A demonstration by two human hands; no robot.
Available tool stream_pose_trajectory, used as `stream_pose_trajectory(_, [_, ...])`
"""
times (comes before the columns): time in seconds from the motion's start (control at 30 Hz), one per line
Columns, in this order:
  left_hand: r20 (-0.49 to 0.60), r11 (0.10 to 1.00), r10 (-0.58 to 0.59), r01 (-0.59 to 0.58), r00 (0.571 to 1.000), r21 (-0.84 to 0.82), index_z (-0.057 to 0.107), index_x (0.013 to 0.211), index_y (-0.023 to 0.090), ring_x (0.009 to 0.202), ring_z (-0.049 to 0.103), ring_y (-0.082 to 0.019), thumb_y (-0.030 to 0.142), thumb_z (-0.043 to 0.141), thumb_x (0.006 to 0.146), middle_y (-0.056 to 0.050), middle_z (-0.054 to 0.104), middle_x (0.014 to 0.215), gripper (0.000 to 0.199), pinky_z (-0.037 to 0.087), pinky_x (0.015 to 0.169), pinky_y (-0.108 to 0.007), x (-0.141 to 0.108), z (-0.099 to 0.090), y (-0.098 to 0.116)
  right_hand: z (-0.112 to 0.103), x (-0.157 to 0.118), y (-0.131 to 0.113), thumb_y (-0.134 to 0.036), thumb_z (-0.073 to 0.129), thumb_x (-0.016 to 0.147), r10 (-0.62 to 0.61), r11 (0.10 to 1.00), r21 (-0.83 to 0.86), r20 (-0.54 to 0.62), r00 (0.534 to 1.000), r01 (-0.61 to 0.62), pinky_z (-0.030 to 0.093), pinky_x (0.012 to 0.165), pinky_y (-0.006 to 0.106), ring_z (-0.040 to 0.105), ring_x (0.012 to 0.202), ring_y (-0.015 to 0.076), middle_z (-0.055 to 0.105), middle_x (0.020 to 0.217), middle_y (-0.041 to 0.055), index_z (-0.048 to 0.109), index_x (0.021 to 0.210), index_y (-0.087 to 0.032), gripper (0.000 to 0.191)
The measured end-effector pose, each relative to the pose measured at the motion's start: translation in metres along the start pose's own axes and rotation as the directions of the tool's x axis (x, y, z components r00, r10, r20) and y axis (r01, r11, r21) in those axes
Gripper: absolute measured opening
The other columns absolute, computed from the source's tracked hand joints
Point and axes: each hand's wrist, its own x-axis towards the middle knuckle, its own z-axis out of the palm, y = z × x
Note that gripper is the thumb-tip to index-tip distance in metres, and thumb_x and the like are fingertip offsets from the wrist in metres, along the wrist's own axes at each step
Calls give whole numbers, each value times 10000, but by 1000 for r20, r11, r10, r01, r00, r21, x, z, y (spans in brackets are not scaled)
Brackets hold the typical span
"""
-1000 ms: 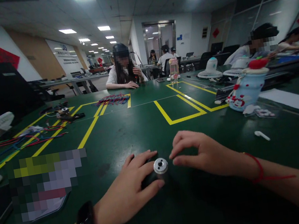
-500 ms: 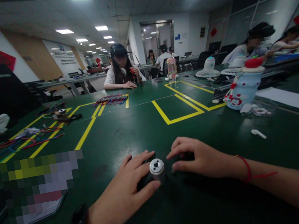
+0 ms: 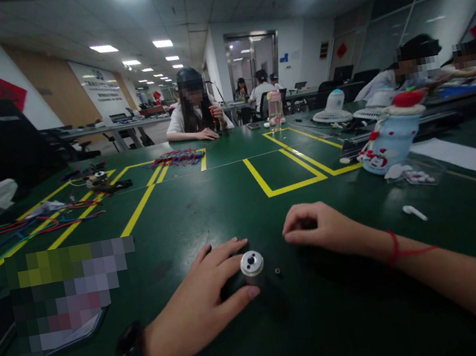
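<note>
Upright on the green table stands a short metal cylinder [image 3: 252, 264] with a pale top, a dark centre and small holes. My left hand [image 3: 199, 298] rests beside it, palm down, with the cylinder between thumb and index finger; the other fingers are spread. A tiny dark ring-like part [image 3: 277, 271] lies just right of the cylinder, touched by neither hand. Up and to the right of that part is my right hand [image 3: 315, 226], its fingers curled and thumb and index tips together. Whether anything is between those tips cannot be made out.
Left are a pixelated packet [image 3: 74, 293], coloured wires [image 3: 56, 219] and a small device [image 3: 100, 181]. A wire bundle [image 3: 177, 158] lies farther back. At the right are a blue bottle [image 3: 391, 142], white earbud [image 3: 414, 212] and paper [image 3: 469, 156]. A person [image 3: 194, 112] sits opposite.
My right hand has moved up and right, away from the tiny part, and its fingers have drawn together. My left hand stays at the cylinder.
</note>
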Motion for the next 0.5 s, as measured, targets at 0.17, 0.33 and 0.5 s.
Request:
stream_pose_trajectory(0.17, [8,1000,-3,3,1000,-1,482,1316,362,1359,334,-295,417,530,938,-7,391,1484,385,137,1113,-602,-10,-7,0,30,-11,-35,-288,708,756,-232,943,-209,148,961,260,398,866,374,545,926,185,603,974,29,717,852,-244,106])
stream_pose_trajectory(0.33, [-5,1000,1,-1,1000,16,468,1317,362,1356,331,-293,414,524,940,-15,393,1477,385,143,1107,-610,-18,-11,-2,40,0,-55,-290,645,835,-250,967,27,-116,961,255,451,813,296,556,910,148,576,976,31,696,931,-227,126])
stream_pose_trajectory(0.5, [-24,999,18,-17,1000,28,474,1318,363,1332,359,-304,399,536,936,-28,424,1450,388,160,1095,-617,-18,-9,-3,54,1,-73,-272,666,821,-260,959,95,-66,963,265,452,851,287,560,938,140,574,993,21,717,921,-245,115])
